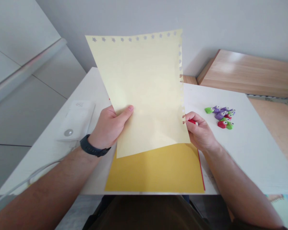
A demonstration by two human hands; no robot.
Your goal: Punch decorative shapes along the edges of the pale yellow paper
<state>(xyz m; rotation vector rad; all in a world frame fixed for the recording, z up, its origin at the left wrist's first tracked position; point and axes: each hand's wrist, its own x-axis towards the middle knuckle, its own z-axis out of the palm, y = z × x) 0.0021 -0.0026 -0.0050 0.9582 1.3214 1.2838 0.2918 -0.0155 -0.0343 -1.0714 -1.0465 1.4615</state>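
A pale yellow sheet of paper [144,86] is held up and tilted above the table. Star-shaped holes run along its top edge, and more small cut-outs go down its right edge. My left hand [110,124] grips the sheet's left side, thumb in front and fingers hidden behind. At the lower right edge, my right hand [200,129] is closed round a small red paper punch [193,121], mostly covered by the fingers. Under the sheet lies yellow paper [156,169], with a thin red edge showing at its right.
Several small green, purple and red punches with eyes [222,115] sit grouped on the white table [242,153], to the right. At left is a white flat device [78,119] with a cable [42,168]. A wooden panel [249,72] stands behind, at the right.
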